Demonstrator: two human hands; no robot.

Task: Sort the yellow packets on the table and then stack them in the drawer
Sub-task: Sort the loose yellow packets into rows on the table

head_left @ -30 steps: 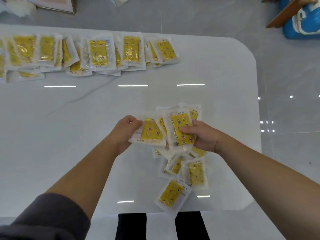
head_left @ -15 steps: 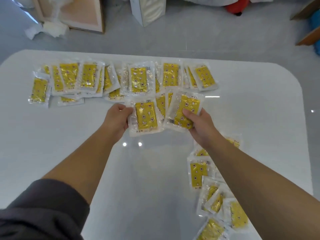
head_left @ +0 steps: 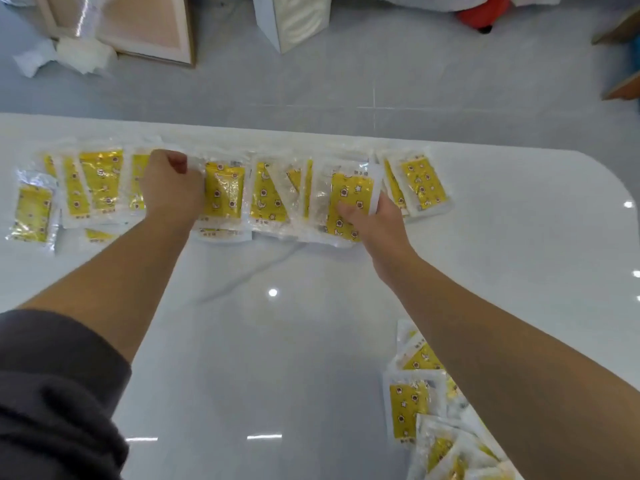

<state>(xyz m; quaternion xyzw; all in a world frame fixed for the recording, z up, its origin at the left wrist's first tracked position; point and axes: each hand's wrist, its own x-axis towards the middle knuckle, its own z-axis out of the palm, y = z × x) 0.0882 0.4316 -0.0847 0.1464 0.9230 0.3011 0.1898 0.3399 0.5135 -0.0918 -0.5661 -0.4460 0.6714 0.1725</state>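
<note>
A glossy white table (head_left: 311, 341) fills most of the view, with grey tiled floor beyond its far edge. On that floor a framed board (head_left: 149, 26) leans at 11 o'clock with crumpled white paper (head_left: 69, 53) beside it. A white box (head_left: 294, 19) stands at 12 and a red object (head_left: 485, 12) lies at 1 o'clock.

A row of yellow packets (head_left: 100, 181) runs along the table's far side from 10 to 2 o'clock, the packets overlapping one another. The left hand (head_left: 171, 192) lies over this row at 11 o'clock. Its fingers are curled tight round the left edge of the left-hand packet (head_left: 223, 194), which sticks out on the hand's 3 o'clock side.

The right hand (head_left: 375, 225) reaches in at 1 o'clock and pinches the right-hand packet (head_left: 349, 188). Its thumb presses the yellow face, and its fingers (head_left: 381, 199) wrap the packet's right edge from beneath.

A loose pile (head_left: 408, 407) of more packets lies at 5 o'clock, partly hidden by the right forearm.
</note>
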